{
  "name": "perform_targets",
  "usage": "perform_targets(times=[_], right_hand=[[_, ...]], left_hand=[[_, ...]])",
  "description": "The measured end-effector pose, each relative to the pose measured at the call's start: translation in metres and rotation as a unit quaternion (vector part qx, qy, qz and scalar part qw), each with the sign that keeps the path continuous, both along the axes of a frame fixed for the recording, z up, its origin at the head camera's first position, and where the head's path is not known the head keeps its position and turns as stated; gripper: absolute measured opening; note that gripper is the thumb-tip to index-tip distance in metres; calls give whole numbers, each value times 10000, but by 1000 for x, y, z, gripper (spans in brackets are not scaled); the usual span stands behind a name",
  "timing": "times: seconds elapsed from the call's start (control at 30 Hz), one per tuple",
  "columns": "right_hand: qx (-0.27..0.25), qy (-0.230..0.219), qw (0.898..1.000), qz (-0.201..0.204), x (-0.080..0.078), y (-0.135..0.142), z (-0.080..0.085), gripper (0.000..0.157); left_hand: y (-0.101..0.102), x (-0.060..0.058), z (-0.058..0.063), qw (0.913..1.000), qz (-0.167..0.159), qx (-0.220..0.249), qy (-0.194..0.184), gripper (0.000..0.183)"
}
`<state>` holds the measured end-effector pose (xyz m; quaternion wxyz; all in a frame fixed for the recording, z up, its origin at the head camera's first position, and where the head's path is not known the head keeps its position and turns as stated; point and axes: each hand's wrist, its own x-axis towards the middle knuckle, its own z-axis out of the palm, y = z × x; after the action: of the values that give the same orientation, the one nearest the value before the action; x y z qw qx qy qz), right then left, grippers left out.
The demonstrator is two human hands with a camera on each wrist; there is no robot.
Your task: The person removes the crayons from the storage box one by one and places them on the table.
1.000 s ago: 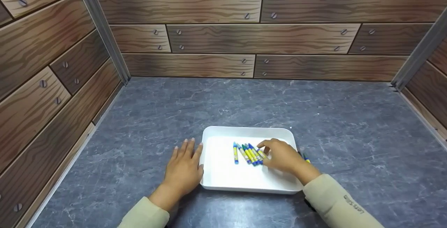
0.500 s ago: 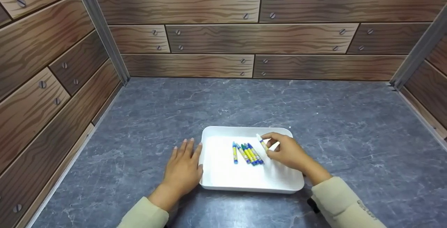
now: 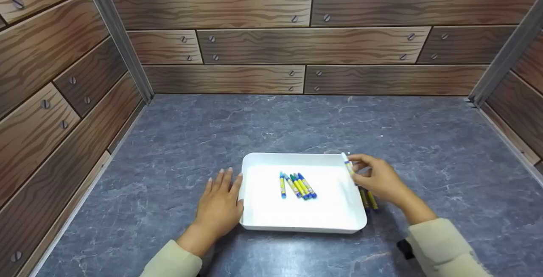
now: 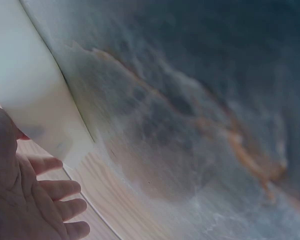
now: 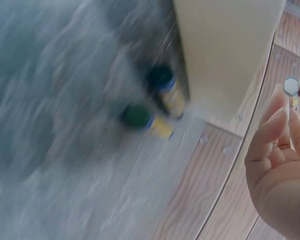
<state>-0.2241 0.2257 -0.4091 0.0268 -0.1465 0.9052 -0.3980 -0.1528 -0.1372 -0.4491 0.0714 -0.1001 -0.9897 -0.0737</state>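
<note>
My right hand (image 3: 379, 179) pinches a white crayon (image 3: 347, 164) with a yellow wrapper between thumb and fingertips, over the right rim of a white tray (image 3: 263, 215). In the right wrist view the end of this crayon (image 5: 291, 86) sticks out of the grip. My left hand (image 3: 218, 207) lies with fingers extended along the tray's left side, thumb at the rim. Inside the tray, several blue and green crayons (image 3: 302, 187) lie close together. A light blue crayon (image 3: 283, 186) lies just left of them.
Two dark-tipped crayons (image 3: 368, 199) lie on the grey marbled table (image 3: 203, 141), right beside the tray's right wall. The right wrist view shows one of them with a green end (image 5: 137, 116). Wood-patterned walls (image 3: 254, 46) enclose the table at the back and sides.
My right hand has lifted the white crayon from the group in the tray and carried it right to the rim. The left hand has kept its place; the head view has shifted slightly.
</note>
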Motion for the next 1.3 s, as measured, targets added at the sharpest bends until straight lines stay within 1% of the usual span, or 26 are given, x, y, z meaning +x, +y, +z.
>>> perform_targets(times=[0.13,0.27,0.33,0.43,0.57,0.73,1.1,1.23,1.3], right_hand=[[92,169,9997,-120,3,23,-5,45],[289,240,9989,-263,7,43,-15,43],[411,110,9985,-332,9,51,-20,43],[581,-225,9971,-426,12,58,-25,44],[646,-582,9950,-496,16,61,-29,44],[549,-734,9949,-429,19,62,-33,43],[924,-903,9896,-640,22,58,-33,46],[939,-778,9910,-548,23,60,-33,46],[877,-737,9924,-438,24,63,-31,47]], left_hand=[[1,1,0,10000,-29,42,22,58],[0,1,-1,9999,-68,33,115,58],[-1,1,-1,9999,-70,18,147,57],[-2,1,-1,9999,-65,0,147,57],[-2,0,-2,9999,-51,-1,133,57],[-1,1,-2,9999,-46,-4,152,57],[0,1,-2,9998,-41,-48,172,57],[0,1,-2,9998,-43,-15,205,57],[0,1,-1,9998,-38,-23,216,57]])
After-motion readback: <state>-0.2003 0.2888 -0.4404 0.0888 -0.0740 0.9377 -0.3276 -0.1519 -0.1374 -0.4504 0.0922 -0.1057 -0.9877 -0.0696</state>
